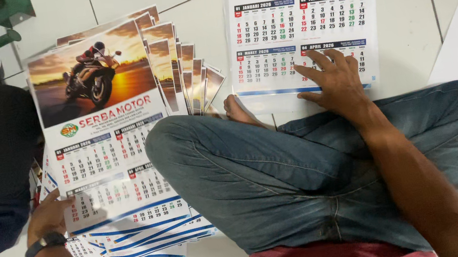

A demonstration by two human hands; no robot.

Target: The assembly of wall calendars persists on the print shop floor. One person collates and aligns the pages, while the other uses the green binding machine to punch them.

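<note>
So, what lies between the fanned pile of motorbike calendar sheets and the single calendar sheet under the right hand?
In the head view, a bare foot and the jeans-clad knee, on white floor tiles.

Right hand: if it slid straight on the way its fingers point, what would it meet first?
The right hand lies flat on the single calendar sheet, fingers pointing up and left. It would likely just cross more of that sheet; nothing else shows ahead.

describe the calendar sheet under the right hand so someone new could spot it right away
Start at the person's crossed legs in blue jeans on the white tiled floor. Just beyond the knees, the right hand presses flat on a calendar sheet. Unlike the fanned stack of calendar sheets by the left hand, it lies alone.
</note>
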